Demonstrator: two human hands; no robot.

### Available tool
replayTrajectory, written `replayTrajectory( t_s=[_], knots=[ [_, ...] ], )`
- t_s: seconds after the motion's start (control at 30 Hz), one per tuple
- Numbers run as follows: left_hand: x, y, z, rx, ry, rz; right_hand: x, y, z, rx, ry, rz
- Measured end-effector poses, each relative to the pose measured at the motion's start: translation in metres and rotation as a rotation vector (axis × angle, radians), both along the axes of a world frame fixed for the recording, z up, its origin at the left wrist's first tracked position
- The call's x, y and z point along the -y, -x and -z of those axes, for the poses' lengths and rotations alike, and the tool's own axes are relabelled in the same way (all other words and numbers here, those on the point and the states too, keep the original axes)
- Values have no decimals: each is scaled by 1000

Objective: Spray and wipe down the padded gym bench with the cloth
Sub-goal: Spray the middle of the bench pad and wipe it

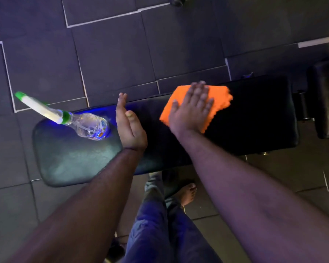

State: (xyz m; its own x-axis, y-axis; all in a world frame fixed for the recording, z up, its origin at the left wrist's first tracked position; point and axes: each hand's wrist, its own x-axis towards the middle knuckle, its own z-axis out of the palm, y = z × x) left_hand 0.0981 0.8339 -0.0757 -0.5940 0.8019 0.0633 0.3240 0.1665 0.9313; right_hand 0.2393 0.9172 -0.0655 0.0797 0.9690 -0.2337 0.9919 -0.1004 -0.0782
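Note:
A black padded bench (254,118) runs left to right across the middle of the view. An orange cloth (180,97) lies on its far half, and my right hand (193,109) presses flat on it with fingers spread. My left hand (129,122) hovers edge-on over the bench's middle, fingers straight, holding nothing. A clear spray bottle (89,126) with a green and white trigger head stands on the bench's left end, just left of my left hand and apart from it.
Dark rubber floor tiles (112,54) surround the bench. A second black pad (325,99) sits past the bench's right end. My legs and a bare foot (188,192) are beside the bench's near edge.

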Motion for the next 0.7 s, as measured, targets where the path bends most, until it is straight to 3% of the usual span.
replayTrajectory(
  t_s=[0.13, 0.2, 0.37, 0.47, 0.57, 0.63, 0.7],
  knots=[
    [-4, 6, -4, 24, -4, -13, 76, 50, 6, -19, 67, -663],
    [-2, 9, -11, -14, 7, 65, 106, 32, 6, -30, 90, -814],
    [38, 15, -35, -243, 83, 401, 98, -51, -3, -26, 110, -679],
    [70, 16, -47, -354, 157, 487, 86, -58, -10, 21, 140, -554],
    [101, 17, -60, -342, 273, 256, 93, -41, -26, -25, 162, -477],
    [113, 23, -73, -208, 282, -102, 110, -35, -39, -47, 155, -460],
    [117, 39, -86, -140, 173, -390, 126, -34, -51, -48, 165, -409]
  ],
)
